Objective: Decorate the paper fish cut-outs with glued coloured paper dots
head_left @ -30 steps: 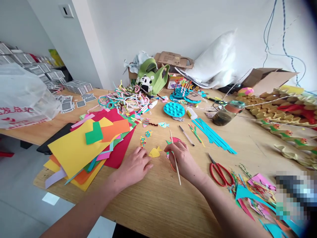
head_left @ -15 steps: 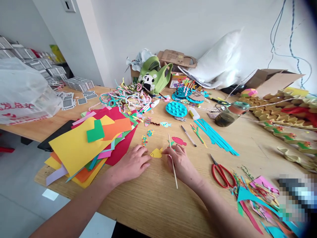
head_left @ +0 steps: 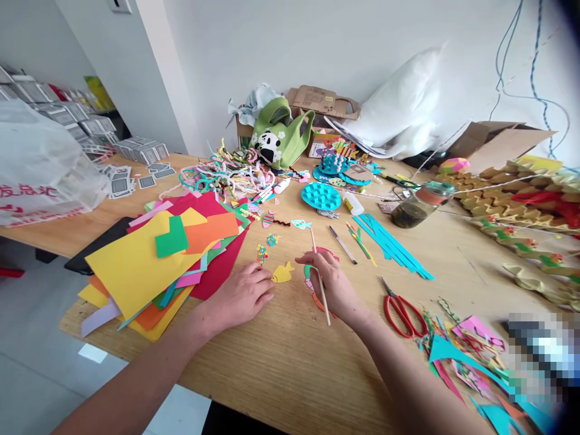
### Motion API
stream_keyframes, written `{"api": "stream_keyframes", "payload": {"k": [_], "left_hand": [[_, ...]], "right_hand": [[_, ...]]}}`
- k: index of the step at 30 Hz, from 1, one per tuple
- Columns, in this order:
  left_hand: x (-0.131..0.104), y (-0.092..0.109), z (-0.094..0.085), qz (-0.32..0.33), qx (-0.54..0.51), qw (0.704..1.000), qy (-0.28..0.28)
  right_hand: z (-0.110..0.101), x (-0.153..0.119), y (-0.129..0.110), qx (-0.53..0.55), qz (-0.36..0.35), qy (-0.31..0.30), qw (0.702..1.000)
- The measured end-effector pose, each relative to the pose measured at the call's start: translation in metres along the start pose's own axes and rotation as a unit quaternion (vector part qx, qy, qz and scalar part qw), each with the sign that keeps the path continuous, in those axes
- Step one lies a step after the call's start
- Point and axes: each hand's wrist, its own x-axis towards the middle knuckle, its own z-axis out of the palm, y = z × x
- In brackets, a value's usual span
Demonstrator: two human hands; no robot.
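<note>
A yellow paper fish (head_left: 283, 273) lies on the table between my hands, its tail pointing up and right. My left hand (head_left: 247, 290) rests on the tabletop, fingers loosely stretched, tips at the fish's head. In my right hand (head_left: 330, 278) is a thin wooden stick (head_left: 322, 291), held slanting, with the index finger pointing left toward the fish's tail but apart from it. A red paper fish (head_left: 333, 252) and other coloured cutouts are partly covered by this hand. Small piles of colourful confetti dots (head_left: 261, 254) sit just beyond my left fingers.
Stacked coloured paper (head_left: 131, 272) lies on the left. To the right are red-handled scissors (head_left: 405, 314), a pen (head_left: 343, 244), blue paper strips (head_left: 394, 244) and paper scraps (head_left: 471, 356). Farther back stand a blue disc (head_left: 321, 196), pipe cleaners (head_left: 226, 172) and a glass jar (head_left: 421, 204).
My right hand has moved away from the yellow fish's tail, uncovering it, and the stick has shifted with the hand. The fish has tilted slightly. My left hand stays beside it.
</note>
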Motion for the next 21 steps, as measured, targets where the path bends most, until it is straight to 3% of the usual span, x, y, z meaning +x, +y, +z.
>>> {"api": "stream_keyframes", "payload": {"k": [5,13,17,21], "left_hand": [[0.0,0.003,-0.001,-0.001,0.01,1.0,-0.004],[-0.002,0.001,-0.004,-0.02,0.045,0.999,-0.015],[-0.002,0.001,-0.006,-0.025,0.037,0.999,-0.019],[-0.002,0.001,-0.006,-0.026,0.028,0.999,-0.016]], "right_hand": [[0.014,0.002,0.008,-0.07,-0.032,-0.068,0.995],[0.009,-0.01,-0.008,-0.13,-0.061,-0.055,0.988],[-0.002,-0.012,-0.014,-0.092,-0.046,-0.038,0.994],[-0.017,0.001,-0.022,0.048,0.01,-0.002,0.999]]}}
